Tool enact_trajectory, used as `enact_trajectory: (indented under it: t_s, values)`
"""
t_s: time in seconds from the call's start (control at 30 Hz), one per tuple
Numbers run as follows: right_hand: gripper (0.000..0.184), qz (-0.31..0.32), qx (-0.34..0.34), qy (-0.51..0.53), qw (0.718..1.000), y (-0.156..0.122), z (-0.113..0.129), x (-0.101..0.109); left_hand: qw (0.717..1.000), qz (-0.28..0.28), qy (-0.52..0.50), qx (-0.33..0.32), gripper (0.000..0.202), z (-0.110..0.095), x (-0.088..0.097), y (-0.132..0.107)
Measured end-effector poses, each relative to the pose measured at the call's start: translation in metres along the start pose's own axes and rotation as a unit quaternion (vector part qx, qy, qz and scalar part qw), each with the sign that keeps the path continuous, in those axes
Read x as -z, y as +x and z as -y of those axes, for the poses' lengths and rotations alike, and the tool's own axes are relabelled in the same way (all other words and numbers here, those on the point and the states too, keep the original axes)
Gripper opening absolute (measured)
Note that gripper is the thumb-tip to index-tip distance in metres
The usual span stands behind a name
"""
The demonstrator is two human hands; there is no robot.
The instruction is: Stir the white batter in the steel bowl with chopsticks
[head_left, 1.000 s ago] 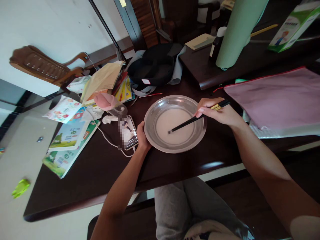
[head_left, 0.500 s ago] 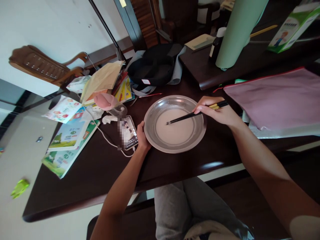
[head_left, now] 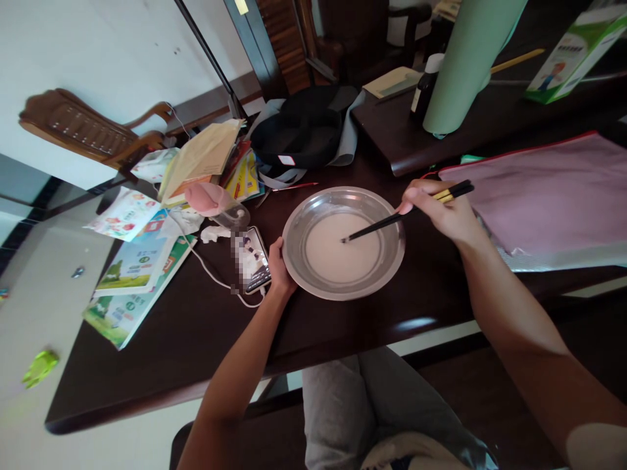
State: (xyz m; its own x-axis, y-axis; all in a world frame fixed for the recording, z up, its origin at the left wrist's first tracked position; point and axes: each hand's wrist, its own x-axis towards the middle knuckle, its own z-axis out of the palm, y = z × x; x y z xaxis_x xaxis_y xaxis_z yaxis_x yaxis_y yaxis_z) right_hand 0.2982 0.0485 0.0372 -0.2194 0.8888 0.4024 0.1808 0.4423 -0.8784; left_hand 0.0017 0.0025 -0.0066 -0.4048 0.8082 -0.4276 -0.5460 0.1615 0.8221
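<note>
A round metal basin rests on the dark table, with a milky white liquid covering its bottom. My left hand grips the basin's left rim, thumb on top and the other fingers hidden beneath. Closed around a pair of black chopsticks with gold bands, my right hand is just beyond the basin's right rim. The chopstick tips are together at the liquid, near the middle of the basin; whether they dip below its surface is hard to see.
Left of the basin lies a phone with a white cable. Booklets, papers and a pink-lidded cup are farther left. Behind sits a black bag. A pink zip pouch and green cylinder are at right.
My right hand has moved right and slightly up, drawing the chopstick tips rightward across the liquid. My left hand and the basin have stayed in place.
</note>
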Motion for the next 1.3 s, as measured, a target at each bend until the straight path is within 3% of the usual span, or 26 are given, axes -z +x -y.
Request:
enact_trajectory:
  t_s: [0.2,0.4,0.6,0.8,1.0,1.2,1.3]
  values:
    - [0.041,0.103,0.006,0.004,0.995,-0.0007,0.0022,-0.0051,1.0,0.001,-0.004,0.013,0.026,-0.0015,-0.0011,-0.0024]
    - [0.046,-0.016,-0.001,-0.005,1.0,0.0003,-0.0017,0.0011,1.0,-0.002,-0.006,0.031,0.025,-0.002,-0.0011,-0.0024]
    - [0.038,0.11,0.016,0.011,0.994,-0.0002,0.0025,-0.0052,1.0,0.003,-0.004,0.023,0.026,-0.0019,-0.0009,-0.0026]
    - [0.042,-0.003,0.015,0.017,1.0,0.0005,-0.0045,0.0014,1.0,0.009,-0.001,0.026,0.026,-0.0005,0.0008,-0.0004]
    - [0.036,0.103,0.023,0.019,0.994,0.0004,-0.0005,-0.005,1.0,0.011,0.0,0.002,0.027,0.0005,0.0011,-0.0001]
    - [0.045,-0.013,0.011,0.02,1.0,0.0003,-0.0036,0.0007,1.0,0.006,0.003,0.0,0.026,-0.0004,-0.0005,-0.0015]
    - [0.044,0.052,0.008,0.02,0.998,-0.001,-0.0007,-0.0003,1.0,0.006,0.009,0.002,0.025,0.001,0.0015,0.0007]
